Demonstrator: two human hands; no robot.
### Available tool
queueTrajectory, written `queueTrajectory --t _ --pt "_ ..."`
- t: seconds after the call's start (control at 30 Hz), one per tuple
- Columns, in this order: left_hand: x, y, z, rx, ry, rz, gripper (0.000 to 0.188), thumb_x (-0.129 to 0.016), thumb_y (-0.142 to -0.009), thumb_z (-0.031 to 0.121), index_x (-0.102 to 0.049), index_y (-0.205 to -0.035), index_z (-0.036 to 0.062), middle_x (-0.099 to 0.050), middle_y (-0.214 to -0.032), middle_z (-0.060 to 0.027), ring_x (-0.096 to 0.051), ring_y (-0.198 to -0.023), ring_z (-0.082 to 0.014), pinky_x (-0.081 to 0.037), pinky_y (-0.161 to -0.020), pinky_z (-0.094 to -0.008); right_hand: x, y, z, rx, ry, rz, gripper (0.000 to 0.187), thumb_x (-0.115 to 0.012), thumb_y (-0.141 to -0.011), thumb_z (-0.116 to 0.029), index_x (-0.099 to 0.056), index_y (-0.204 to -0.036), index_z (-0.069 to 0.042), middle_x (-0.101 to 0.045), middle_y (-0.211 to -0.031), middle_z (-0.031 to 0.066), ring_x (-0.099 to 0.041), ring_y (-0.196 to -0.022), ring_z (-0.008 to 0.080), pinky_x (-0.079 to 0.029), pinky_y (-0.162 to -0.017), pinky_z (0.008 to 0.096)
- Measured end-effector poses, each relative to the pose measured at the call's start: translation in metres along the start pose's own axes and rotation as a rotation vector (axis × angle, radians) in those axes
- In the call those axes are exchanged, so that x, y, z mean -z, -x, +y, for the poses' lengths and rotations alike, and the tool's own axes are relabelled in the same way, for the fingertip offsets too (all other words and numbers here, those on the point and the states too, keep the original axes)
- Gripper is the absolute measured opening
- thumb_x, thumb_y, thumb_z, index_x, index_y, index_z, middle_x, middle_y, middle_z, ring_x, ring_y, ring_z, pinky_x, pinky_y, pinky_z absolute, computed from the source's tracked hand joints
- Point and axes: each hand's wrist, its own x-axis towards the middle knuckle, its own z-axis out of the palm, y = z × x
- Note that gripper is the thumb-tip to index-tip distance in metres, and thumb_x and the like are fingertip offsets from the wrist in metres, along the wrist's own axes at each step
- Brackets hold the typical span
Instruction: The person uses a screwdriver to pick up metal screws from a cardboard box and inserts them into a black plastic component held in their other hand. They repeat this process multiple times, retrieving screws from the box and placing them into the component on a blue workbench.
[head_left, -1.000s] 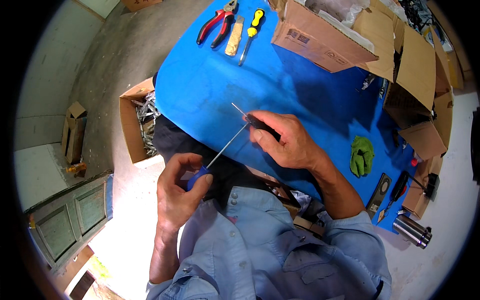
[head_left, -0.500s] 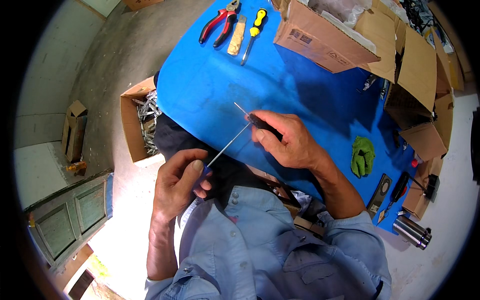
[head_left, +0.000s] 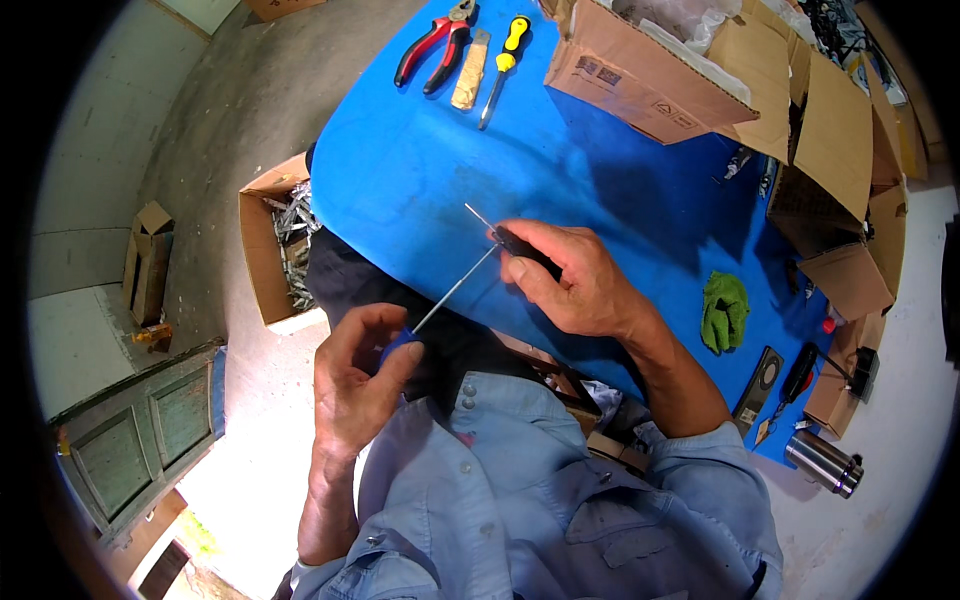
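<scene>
My left hand (head_left: 348, 388) is closed around the blue handle of a screwdriver (head_left: 450, 294), whose thin metal shaft slants up to the right. The shaft's tip meets a small dark part (head_left: 530, 252) pinched between the thumb and fingers of my right hand (head_left: 583, 285). From the far end of that part a thin metal rod (head_left: 478, 214) sticks out to the upper left. My right fingers cover much of the part, so its exact kind is hidden. Both hands are held over the near edge of the blue table (head_left: 400, 200).
Red-and-black pliers (head_left: 434, 52), a tape-wrapped tool (head_left: 471, 72) and a yellow-black screwdriver (head_left: 504, 65) lie at the far side. A cardboard box (head_left: 640, 85) stands far right; a green cloth (head_left: 724, 313) and metal flask (head_left: 824, 464) are at right. Left is a box of metal parts (head_left: 262, 250).
My left hand has turned on the screwdriver handle, with thumb and fingers shifted around it. My right hand and the dark part stay nearly in place.
</scene>
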Motion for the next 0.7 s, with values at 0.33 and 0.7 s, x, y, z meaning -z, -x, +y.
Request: queueTrajectory --t 0.33,0.7 --pt "0.006 -0.006 0.002 0.17 0.24 -0.147 0.029 -0.057 -0.106 0.014 -0.062 -0.13 -0.0025 -0.073 -0.094 -0.0128 -0.072 -0.074 -0.0164 -0.059 -0.063 -0.0261 0.001 0.0 -0.001 0.012 0.015 0.003 0.033 -0.059 -0.096 -0.006 -0.062 -0.126 0.008 -0.073 -0.088 0.0123 -0.071 -0.079 0.0193 -0.057 -0.073 0.0323" --pt "-0.002 0.0 0.006 0.063 0.082 -0.035 0.04 -0.075 -0.09 0.002 -0.061 -0.127 -0.0015 -0.068 -0.099 -0.0047 -0.063 -0.079 -0.0083 -0.053 -0.063 -0.022 -0.004 0.001 0.001 0.032 -0.035 0.067 0.025 -0.059 -0.097 -0.009 -0.063 -0.117 0.005 -0.067 -0.082 0.017 -0.064 -0.069 0.0273 -0.05 -0.064 0.0383"
